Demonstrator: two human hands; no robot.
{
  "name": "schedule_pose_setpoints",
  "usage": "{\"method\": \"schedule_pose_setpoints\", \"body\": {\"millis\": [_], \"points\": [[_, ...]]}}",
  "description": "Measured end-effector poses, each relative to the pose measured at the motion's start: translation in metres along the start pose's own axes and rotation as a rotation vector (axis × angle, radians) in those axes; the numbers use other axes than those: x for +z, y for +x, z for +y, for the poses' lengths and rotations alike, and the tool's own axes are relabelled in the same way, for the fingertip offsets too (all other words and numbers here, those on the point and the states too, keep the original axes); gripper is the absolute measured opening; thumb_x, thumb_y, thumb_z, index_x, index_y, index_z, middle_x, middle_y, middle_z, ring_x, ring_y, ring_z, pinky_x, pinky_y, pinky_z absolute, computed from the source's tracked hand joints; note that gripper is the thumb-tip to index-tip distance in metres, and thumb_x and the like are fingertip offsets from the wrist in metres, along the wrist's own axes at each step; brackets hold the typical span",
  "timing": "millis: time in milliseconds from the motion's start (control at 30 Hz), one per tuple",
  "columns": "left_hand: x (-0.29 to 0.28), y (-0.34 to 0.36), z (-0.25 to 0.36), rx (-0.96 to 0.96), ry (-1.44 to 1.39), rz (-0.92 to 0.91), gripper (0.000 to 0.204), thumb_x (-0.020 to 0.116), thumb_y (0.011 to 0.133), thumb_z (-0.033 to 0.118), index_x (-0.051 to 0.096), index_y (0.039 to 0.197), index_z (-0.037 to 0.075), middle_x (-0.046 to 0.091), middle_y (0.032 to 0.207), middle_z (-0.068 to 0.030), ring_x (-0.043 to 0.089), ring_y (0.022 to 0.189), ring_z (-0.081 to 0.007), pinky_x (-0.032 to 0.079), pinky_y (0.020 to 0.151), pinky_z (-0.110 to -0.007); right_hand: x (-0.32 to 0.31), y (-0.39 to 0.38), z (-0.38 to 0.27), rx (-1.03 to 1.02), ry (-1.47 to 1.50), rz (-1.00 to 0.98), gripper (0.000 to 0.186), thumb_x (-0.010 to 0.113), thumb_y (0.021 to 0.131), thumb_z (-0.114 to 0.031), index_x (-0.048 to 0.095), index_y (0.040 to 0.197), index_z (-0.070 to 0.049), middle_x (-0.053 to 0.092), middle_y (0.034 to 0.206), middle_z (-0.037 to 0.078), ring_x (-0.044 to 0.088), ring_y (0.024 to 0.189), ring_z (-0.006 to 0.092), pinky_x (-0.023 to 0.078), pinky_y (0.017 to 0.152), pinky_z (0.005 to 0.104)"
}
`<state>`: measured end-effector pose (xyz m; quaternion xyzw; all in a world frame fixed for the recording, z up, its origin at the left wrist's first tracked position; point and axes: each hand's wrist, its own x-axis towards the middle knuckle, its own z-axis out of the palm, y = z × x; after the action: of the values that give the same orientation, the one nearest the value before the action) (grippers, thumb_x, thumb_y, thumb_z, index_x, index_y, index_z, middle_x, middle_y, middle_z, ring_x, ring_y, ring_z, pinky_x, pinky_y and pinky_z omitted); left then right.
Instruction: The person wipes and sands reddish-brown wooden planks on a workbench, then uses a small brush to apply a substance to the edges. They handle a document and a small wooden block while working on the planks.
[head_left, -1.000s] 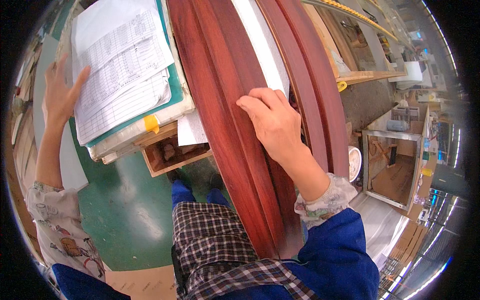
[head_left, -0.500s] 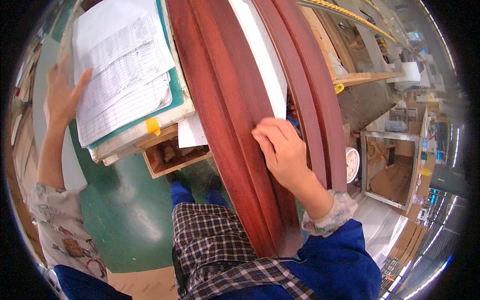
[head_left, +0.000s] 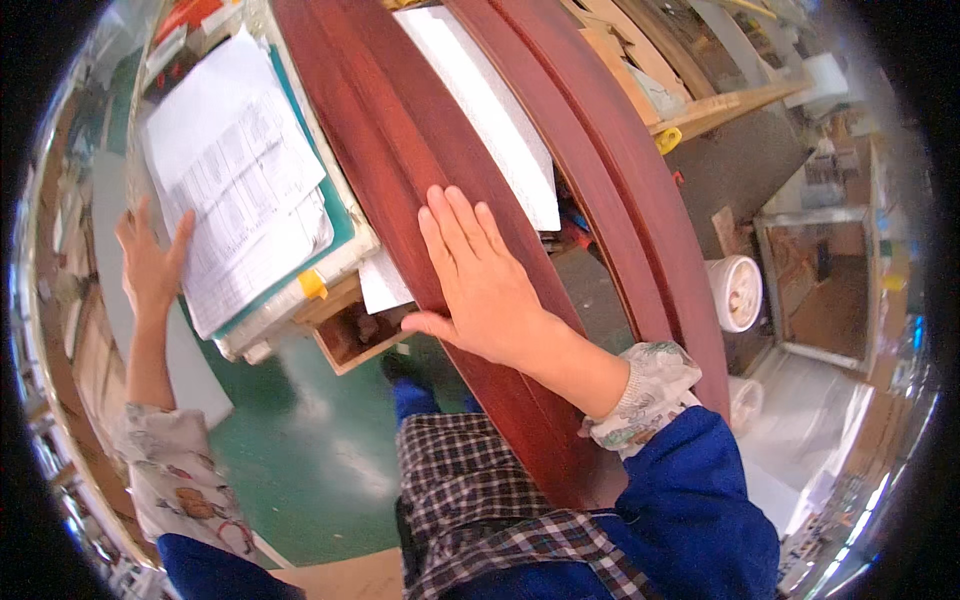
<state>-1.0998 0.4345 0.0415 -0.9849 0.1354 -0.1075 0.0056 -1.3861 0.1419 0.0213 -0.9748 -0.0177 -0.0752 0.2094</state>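
Observation:
A long, dark red-brown wooden board (head_left: 390, 120) with grooves along its length runs from the far side toward my body. My right hand (head_left: 475, 275) rests on it, fingers stretched out and thumb spread over its left edge. Beside it, to the right, lies a second red-brown board (head_left: 590, 150), apart from the first. My left hand (head_left: 155, 260) is open with nothing in it, fingers spread, next to a stack of printed paper sheets (head_left: 225, 190). Those sheets lie on a green board (head_left: 345, 225). Whether the left fingers touch the paper I cannot tell.
Between the boards shows a white strip (head_left: 490, 100). An open wooden drawer (head_left: 360, 340) juts out below the papers. At the right stand a white bucket (head_left: 735, 293) and a metal-framed box (head_left: 815, 290). A pale panel (head_left: 205, 370) leans at the left.
My right hand has gone from curled fingers to lying flat and spread, farther left on the near board. My left hand remains open beside the papers. The whole view has shifted.

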Motion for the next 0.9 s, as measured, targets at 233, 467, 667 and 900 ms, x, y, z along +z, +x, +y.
{"method": "schedule_pose_setpoints", "body": {"millis": [233, 467, 667, 900], "points": [[-0.012, -0.008, 0.01, -0.007, 0.037, -0.007, 0.081, 0.056, 0.079, 0.064, 0.037, 0.14, 0.014, 0.029, 0.143, -0.0217, 0.045, 0.123, -0.0397, 0.041, 0.097, -0.048, -0.024, -0.119, -0.045, -0.049, 0.428, -0.233, 0.091, 0.054, 0.083, -0.058, 0.033, 0.135, 0.014, 0.033, 0.141, 0.031, 0.029, 0.135, 0.0412, 0.019, 0.112, 0.05], [-0.014, -0.01, 0.011, -0.018, 0.109, -0.038, 0.083, 0.052, 0.08, 0.067, 0.035, 0.142, 0.014, 0.026, 0.144, -0.0229, 0.045, 0.124, -0.0401, 0.041, 0.098, -0.049, -0.005, -0.02, 0.0, -0.027, 0.09, -0.052, 0.103, 0.06, 0.073, -0.062, 0.028, 0.139, 0.011, 0.02, 0.149, 0.027, 0.015, 0.14, 0.039, 0.014, 0.112, 0.0538], [-0.017, -0.006, 0.016, -0.008, 0.011, -0.025, 0.082, 0.05, 0.081, 0.067, 0.035, 0.142, 0.015, 0.026, 0.145, -0.0226, 0.044, 0.125, -0.0396, 0.04, 0.099, -0.048, 0.026, 0.094, 0.044, -0.065, -0.019, 0.242, 0.105, 0.055, 0.076, -0.067, 0.026, 0.139, 0.012, 0.021, 0.148, 0.029, 0.015, 0.14, 0.0383, 0.01, 0.113, 0.054], [-0.018, -0.009, 0.007, -0.033, -0.063, -0.053, 0.08, 0.047, 0.083, 0.067, 0.033, 0.143, 0.016, 0.024, 0.146, -0.0228, 0.04, 0.128, -0.0407, 0.038, 0.101, -0.048, -0.01, -0.007, -0.002, -0.081, -0.008, -0.008, 0.114, 0.051, 0.069, -0.075, 0.027, 0.138, 0.013, 0.022, 0.147, 0.031, 0.015, 0.14, 0.0387, 0.009, 0.113, 0.0545]]}}
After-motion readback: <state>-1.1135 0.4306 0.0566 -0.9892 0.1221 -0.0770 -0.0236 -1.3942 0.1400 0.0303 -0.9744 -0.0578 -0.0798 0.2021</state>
